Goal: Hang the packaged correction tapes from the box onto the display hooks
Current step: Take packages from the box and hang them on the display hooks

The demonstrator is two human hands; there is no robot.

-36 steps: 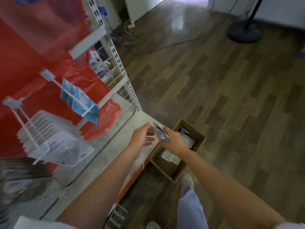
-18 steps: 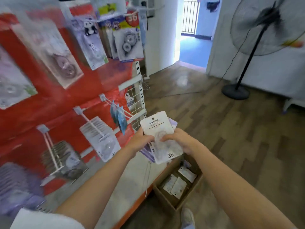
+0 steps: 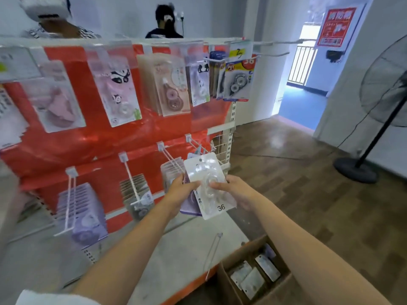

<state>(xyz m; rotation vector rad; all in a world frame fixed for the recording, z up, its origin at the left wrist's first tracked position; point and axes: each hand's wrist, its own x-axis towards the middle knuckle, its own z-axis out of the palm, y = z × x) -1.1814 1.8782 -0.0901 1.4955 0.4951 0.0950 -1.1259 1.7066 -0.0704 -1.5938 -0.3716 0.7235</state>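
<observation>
- My fingers are curled round a small stack of packaged correction tapes [image 3: 207, 186]: my left hand [image 3: 181, 192] grips the stack's left edge with the thumb laid over the front, and my right hand [image 3: 233, 190] pinches the right side, thumb on the clear blister.
- The front pack is white and clear, with a hang hole at the top and "36" printed near its lower corner; behind it are purple-backed packs (how many I cannot tell).
- I hold the stack upright, above the front edge of the grey shelf [image 3: 189, 245], just in front of the lower row of display hooks [image 3: 174, 158].
- The top of the front pack is close to the tip of one white hook, but not threaded on it.
- The lower hooks to the left already carry rows of packs: a purple set [image 3: 83, 212] near the shelf's left end, a darker set [image 3: 137, 194] in the middle, and another just behind my left hand.
- The upper row holds larger cards, among them a panda-printed pack [image 3: 119, 89] and a brown one [image 3: 170, 84], against a red backing.
- The cardboard box [image 3: 229, 289] sits on the wooden floor at the shelf's right front corner, open, with several packs lying flat inside.
- A standing fan [image 3: 374, 128] is on the floor well to the right.
- Two people's heads show above the rack's top edge.
</observation>
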